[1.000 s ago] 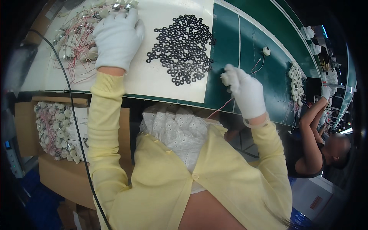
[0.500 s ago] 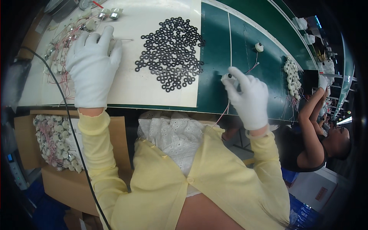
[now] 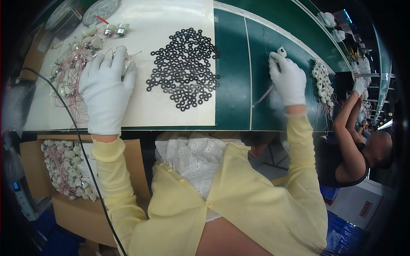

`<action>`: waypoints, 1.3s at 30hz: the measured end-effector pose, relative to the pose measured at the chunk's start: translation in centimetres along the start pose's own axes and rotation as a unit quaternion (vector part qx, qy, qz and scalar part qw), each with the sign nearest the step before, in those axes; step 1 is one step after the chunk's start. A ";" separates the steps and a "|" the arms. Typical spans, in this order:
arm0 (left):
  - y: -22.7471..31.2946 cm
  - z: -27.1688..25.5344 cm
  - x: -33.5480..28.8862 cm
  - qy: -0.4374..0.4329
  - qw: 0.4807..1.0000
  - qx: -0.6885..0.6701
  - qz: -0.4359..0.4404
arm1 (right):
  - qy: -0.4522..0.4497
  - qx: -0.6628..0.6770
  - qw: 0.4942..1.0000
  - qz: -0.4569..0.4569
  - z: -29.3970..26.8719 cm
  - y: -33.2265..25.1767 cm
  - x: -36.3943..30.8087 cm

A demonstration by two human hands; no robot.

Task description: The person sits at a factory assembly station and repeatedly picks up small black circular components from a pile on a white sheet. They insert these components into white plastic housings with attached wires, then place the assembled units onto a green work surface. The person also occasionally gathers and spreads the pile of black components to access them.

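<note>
My left hand (image 3: pixel 106 91), in a white glove, is closed at the near edge of a heap of small motors (image 3: pixel 68 72) with red and white wires. A small wired motor (image 3: pixel 127 64) shows partly between its thumb and fingers. On the green surface, my gloved right hand (image 3: pixel 288 79) is closed in a pinch. A pinkish wire lead (image 3: pixel 263 95) trails from under it; the small white motor in its fingers is mostly hidden. Just past the fingertips sits another white motor (image 3: pixel 282 52) with a black centre. Many black rubber rings (image 3: pixel 183 70) lie on the white sheet (image 3: pixel 175 117) between my hands.
More white motors (image 3: pixel 323 83) are clustered at the right. A cardboard box (image 3: pixel 134 166) of motors stands below the bench at left. A black cable (image 3: pixel 81 136) crosses near my left arm. A round tub (image 3: pixel 64 19) stands far left. Another person (image 3: pixel 348 149) works at right.
My right hand has moved away from me and slightly right, carrying the white motor beside the one on the green surface. My left hand stays by the heap. The whole view has shifted slightly.
</note>
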State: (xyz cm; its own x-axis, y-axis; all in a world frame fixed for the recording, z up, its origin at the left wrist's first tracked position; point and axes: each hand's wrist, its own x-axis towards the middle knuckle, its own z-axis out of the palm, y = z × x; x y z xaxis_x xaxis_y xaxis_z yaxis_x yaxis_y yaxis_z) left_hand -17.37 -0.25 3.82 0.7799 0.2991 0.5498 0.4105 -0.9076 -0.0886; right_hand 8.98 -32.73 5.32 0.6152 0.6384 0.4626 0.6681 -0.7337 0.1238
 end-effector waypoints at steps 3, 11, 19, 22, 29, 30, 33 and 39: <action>0.3 -0.2 0.0 0.035 0.999 0.009 0.013 | -0.024 0.097 0.989 0.111 -2.3 0.8 -0.7; 0.3 -0.8 -0.4 0.036 0.999 -0.029 0.012 | -0.129 0.056 0.979 0.144 0.4 3.7 2.2; 0.1 -0.7 -0.9 0.015 0.988 -0.150 0.032 | -0.133 0.133 0.977 0.099 1.8 6.1 2.2; 0.4 -0.7 -1.4 0.001 0.989 -0.144 0.016 | -0.003 0.225 0.963 0.146 -1.5 7.1 0.7; 0.6 -1.0 -2.4 0.021 0.987 -0.161 0.018 | 0.096 0.413 0.891 0.161 -7.9 -0.7 -7.3; 0.3 -1.3 -2.3 0.044 0.982 -0.184 -0.015 | 0.116 0.437 0.880 0.145 -7.3 -1.5 -8.0; -0.9 -3.3 -0.5 0.114 0.975 -0.178 -0.071 | 0.191 0.474 0.850 0.127 -6.5 -2.5 -9.3; -6.4 -8.3 3.4 0.381 0.857 -0.315 -0.144 | 0.295 0.489 0.810 0.132 -5.6 -1.6 -9.0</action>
State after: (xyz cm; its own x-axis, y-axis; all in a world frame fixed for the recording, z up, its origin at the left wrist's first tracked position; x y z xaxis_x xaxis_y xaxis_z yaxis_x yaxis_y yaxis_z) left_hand -21.24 4.14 13.16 0.0562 0.4755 0.8779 0.0103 -0.8795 0.4757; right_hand 0.00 -38.61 5.87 0.6766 0.0539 0.7344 0.7351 -0.1076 -0.6693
